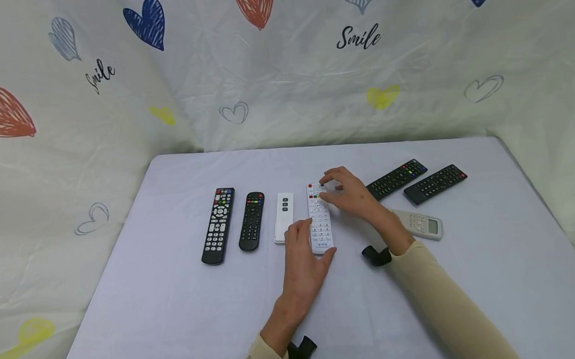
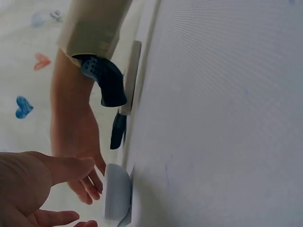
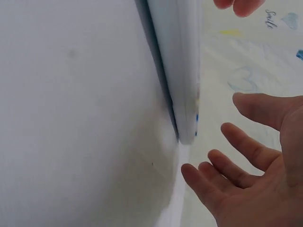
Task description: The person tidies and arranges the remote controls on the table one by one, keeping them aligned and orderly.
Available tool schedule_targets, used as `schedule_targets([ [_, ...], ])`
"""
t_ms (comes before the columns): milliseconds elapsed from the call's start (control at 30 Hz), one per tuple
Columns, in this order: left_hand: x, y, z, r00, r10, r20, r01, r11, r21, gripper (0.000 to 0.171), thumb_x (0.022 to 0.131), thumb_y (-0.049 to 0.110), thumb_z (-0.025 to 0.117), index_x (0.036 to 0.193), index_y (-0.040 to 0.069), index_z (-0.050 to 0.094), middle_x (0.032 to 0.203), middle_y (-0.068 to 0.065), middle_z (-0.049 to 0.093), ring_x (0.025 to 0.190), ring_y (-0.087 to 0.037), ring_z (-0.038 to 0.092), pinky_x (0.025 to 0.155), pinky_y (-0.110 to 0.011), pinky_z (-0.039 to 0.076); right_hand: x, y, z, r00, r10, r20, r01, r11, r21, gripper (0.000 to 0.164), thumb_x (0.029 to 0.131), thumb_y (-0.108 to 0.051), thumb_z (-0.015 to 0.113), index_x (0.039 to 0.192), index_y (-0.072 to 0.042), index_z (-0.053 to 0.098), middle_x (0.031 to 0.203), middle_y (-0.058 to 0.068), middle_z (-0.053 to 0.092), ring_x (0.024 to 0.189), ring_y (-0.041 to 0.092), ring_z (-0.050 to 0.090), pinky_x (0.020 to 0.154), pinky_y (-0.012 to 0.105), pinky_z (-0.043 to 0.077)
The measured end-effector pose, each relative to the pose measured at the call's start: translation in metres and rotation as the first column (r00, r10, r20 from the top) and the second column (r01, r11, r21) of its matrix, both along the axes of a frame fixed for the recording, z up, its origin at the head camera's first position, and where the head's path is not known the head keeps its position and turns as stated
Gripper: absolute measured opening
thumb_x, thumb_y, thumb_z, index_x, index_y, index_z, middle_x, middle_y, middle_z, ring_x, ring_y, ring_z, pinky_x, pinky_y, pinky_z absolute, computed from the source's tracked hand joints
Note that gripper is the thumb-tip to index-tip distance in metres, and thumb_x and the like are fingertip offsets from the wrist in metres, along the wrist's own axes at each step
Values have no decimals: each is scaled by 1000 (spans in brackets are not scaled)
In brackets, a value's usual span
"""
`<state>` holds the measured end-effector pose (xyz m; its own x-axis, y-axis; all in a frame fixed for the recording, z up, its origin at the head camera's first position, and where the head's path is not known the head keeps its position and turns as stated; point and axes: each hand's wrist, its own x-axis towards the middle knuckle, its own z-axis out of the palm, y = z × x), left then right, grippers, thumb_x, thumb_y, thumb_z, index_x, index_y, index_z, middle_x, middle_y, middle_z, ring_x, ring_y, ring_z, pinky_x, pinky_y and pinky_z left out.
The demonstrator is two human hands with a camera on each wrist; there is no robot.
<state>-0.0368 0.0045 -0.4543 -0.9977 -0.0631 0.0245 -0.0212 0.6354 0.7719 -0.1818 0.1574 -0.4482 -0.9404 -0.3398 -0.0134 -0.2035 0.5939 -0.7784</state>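
A long white remote control (image 1: 320,229) with rows of pale buttons lies on the table in the head view. Around its near end is my left hand (image 1: 303,264), thumb by the bottom edge and fingers along the left side. My right hand (image 1: 351,195) hovers at the far end, with its fingers spread loosely. Seen from the right wrist, that hand (image 3: 251,170) stands apart from the remote's edge (image 3: 182,85). In the left wrist view, the left hand (image 2: 42,189) is beside the remote's end (image 2: 117,191), and nothing is gripped. Whether any fingertip touches it, I cannot tell.
Left of the hands lie a long black remote (image 1: 218,225), a smaller black remote (image 1: 252,221) and a slim white remote (image 1: 283,214). On the right are two black remotes (image 1: 397,179) (image 1: 435,184). A grey-white remote with a small screen (image 1: 421,224) is partly behind the right forearm.
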Motion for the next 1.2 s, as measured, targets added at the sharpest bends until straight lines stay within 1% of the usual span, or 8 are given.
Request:
schedule_targets([
  [200, -4, 4, 4, 996, -29, -87, 26, 999, -34, 72, 81, 15, 91, 144, 5, 57, 140, -8, 51, 127, -21, 49, 102, -34, 54, 0, 19, 6, 997, -76, -22, 75, 997, -28, 35, 100, -16, 68, 132, 0, 64, 150, 19, 50, 143, 37, 47, 113, 54, 49],
  [333, -7, 7, 5, 989, -71, -132, 67, 997, -38, 64, 84, 10, 87, 141, 5, 59, 141, -10, 50, 127, -22, 50, 100, -32, 57, 3, 29, 9, 993, -116, -14, 116, 992, -50, 34, 101, -15, 68, 131, 1, 64, 148, 19, 52, 142, 36, 48, 112, 54, 50],
  [500, -13, 14, 6, 975, -118, -190, 107, 992, -66, 55, 88, 7, 83, 138, 5, 60, 140, -9, 52, 129, -22, 51, 102, -31, 56, 6, 41, 11, 987, -160, -18, 159, 986, -58, 32, 102, -14, 67, 130, 0, 64, 147, 19, 52, 141, 36, 49, 111, 54, 51],
  [667, -22, 24, 7, 963, -144, -227, 125, 988, -95, 48, 91, 8, 79, 136, 3, 62, 138, -8, 56, 129, -22, 53, 106, -31, 54, 6, 57, 15, 983, -181, -28, 179, 982, -61, 34, 103, -18, 66, 131, 1, 64, 149, 19, 50, 142, 37, 48, 111, 55, 50],
  [800, -29, 32, 7, 958, -161, -238, 143, 985, -95, 44, 93, 9, 77, 134, 3, 63, 137, -8, 57, 130, -22, 54, 108, -31, 53, 7, 70, 16, 977, -212, -30, 210, 976, -50, 35, 104, -23, 64, 133, -2, 64, 151, 19, 48, 138, 40, 53, 111, 57, 50],
  [933, -32, 37, 7, 954, -177, -242, 158, 983, -96, 41, 95, 10, 75, 134, 4, 63, 137, -9, 57, 130, -22, 54, 108, -31, 53, 9, 82, 13, 970, -237, -48, 234, 970, -62, 35, 104, -22, 64, 132, -1, 64, 149, 21, 49, 131, 44, 58, 110, 59, 49],
  [1100, -34, 40, 4, 960, -188, -207, 172, 981, -92, 41, 97, 10, 73, 135, 5, 62, 137, -10, 56, 131, -21, 54, 110, -31, 52, 12, 92, 10, 958, -274, -85, 267, 959, -94, 33, 104, -18, 64, 130, 3, 64, 150, 23, 48, 137, 42, 51, 110, 60, 49],
  [1200, -35, 42, 1, 961, -197, -192, 185, 979, -82, 40, 98, 10, 71, 136, 4, 61, 137, -10, 55, 131, -21, 53, 110, -31, 51, 13, 97, 11, 946, -306, -105, 298, 951, -87, 32, 104, -17, 63, 129, 3, 65, 151, 23, 48, 139, 41, 49, 109, 60, 49],
])
